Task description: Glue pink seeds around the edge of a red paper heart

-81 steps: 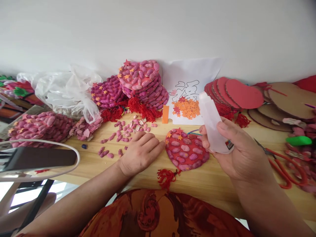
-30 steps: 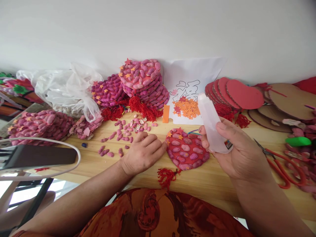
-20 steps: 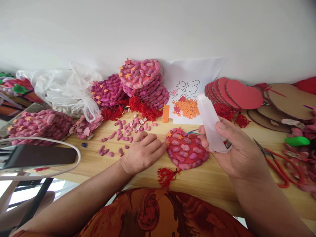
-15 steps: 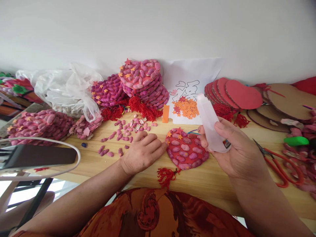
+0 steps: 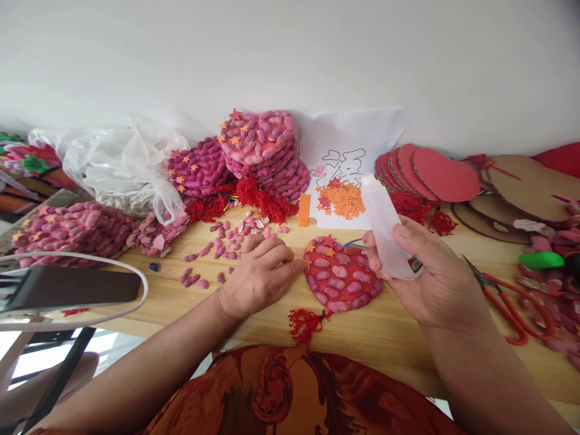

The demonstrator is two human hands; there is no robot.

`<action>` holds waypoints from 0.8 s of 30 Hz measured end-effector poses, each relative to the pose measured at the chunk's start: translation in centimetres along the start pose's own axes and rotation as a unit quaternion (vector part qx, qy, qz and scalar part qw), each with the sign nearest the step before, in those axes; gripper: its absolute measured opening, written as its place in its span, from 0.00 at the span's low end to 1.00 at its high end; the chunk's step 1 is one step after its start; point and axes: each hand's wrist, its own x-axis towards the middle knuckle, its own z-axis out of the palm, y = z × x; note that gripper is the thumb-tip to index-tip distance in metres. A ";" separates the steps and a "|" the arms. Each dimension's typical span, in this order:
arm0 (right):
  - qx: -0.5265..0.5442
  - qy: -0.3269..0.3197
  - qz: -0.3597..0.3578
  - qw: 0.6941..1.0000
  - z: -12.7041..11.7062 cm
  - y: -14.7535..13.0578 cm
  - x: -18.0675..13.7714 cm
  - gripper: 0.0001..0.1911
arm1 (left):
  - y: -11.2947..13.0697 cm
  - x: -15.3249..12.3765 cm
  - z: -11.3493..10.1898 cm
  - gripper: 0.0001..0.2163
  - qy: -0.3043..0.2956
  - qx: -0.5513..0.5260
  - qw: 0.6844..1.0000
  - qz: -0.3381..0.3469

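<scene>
My right hand (image 5: 435, 272) is closed round a translucent white glue bottle (image 5: 383, 223), which tilts with its narrow end up and to the left. Below and left of the bottle lies a red heart (image 5: 344, 275) covered with pink peanuts. A few orange and red stars sit on its upper left, and a red tassel (image 5: 306, 326) hangs from its lower tip. My left hand (image 5: 263, 275) rests by the heart's left edge with fingers curled in; whatever it may hold is hidden.
Orange stars (image 5: 344, 202) lie on a white sheet (image 5: 385, 130) behind the heart. Loose peanuts (image 5: 220, 241) are scattered left, near stacked peanut hearts (image 5: 258, 142). Orange-handled scissors (image 5: 512, 308), red cardboard hearts (image 5: 446, 175) and a green marker (image 5: 541, 260) are on the right.
My left hand has shifted slightly left, and its fingers have curled a little more. My right hand keeps the glue bottle nearly still.
</scene>
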 end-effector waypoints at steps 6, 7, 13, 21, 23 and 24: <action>0.007 -0.003 0.001 1.000 -0.1 0.1 0.1 0.09 | 0.0 -0.1 0.1 0.08 -0.017 -0.015 1.000 0.006; 0.009 -0.003 0.004 1.000 -0.1 0.0 0.1 0.10 | 0.0 -0.1 0.1 0.08 -0.022 -0.014 1.000 0.007; 0.011 -0.001 0.003 1.000 0.0 -0.1 0.1 0.11 | 0.3 0.0 0.0 0.08 -0.039 -0.001 0.999 0.020; 0.031 0.030 -0.025 0.999 -0.1 -0.3 0.0 0.11 | -0.2 -0.5 0.6 0.11 -0.014 -0.033 0.999 -0.031; 0.043 0.035 -0.032 0.998 0.0 -0.3 0.0 0.11 | 0.3 0.1 -0.2 0.13 0.004 -0.055 0.997 -0.046; 0.048 0.038 -0.033 0.998 0.0 -0.4 0.0 0.11 | 0.7 0.5 -1.0 0.13 0.011 -0.075 0.996 -0.049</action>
